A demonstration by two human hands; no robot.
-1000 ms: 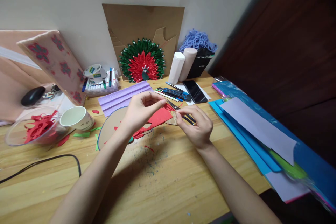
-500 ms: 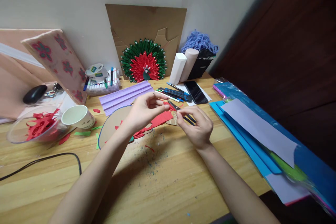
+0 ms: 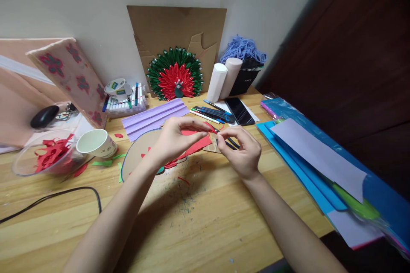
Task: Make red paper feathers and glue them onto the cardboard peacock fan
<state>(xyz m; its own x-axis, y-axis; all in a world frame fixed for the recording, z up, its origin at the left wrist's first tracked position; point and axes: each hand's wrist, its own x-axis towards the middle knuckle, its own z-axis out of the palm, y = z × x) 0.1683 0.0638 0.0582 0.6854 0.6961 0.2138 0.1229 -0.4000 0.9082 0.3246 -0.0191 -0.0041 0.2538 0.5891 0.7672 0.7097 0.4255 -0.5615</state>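
Note:
My left hand [image 3: 174, 138] and my right hand [image 3: 245, 151] meet over the middle of the wooden desk [image 3: 198, 222]. Both pinch with fingers curled. The left thumb and forefinger hold a small red paper strip [image 3: 209, 126] by one end; the right fingertips close on its other end. Under the hands lies a red paper sheet [image 3: 197, 143] on a round cardboard disc [image 3: 136, 155] with a blue edge. Black scissors [image 3: 229, 143] lie just beneath the right fingers.
A paper cup [image 3: 96, 144] and a clear bowl of red scraps [image 3: 45, 158] stand at left. Purple folded paper [image 3: 153, 117], pens [image 3: 209, 113], a phone [image 3: 238, 111], a paper peacock fan [image 3: 174, 77] and white rolls [image 3: 221, 80] lie behind. Coloured sheets [image 3: 317, 166] overhang the right edge. A black cable [image 3: 64, 196] runs front left.
The right fingertips have risen from the scissors and come up to the red strip in my left hand. The left hand has drifted slightly right.

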